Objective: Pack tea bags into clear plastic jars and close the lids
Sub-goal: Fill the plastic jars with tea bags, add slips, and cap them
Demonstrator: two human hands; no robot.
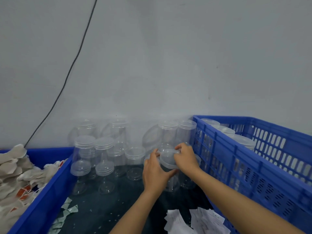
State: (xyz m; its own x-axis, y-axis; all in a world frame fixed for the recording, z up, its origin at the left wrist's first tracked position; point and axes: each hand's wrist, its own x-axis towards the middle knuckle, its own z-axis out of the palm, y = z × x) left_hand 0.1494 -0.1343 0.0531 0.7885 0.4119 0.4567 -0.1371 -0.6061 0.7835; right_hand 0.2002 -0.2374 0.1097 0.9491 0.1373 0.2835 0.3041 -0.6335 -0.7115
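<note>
A plain grey wall (168, 56) stands behind a dark worktop (108, 205). In the middle, one clear jar (169, 176) stands upright, its long side going up and down. The left hand (154, 173) wraps round its side. The right hand (184, 157) pinches the clear lid (168, 157) on its top. About ten more empty jars (104, 156) crowd behind. Two blue crates sit at the sides: the left crate (50, 188) holds tea bags (15, 171), and the right crate (253, 159) holds lidded jars. White paper slips (199, 220) lie near.
</note>
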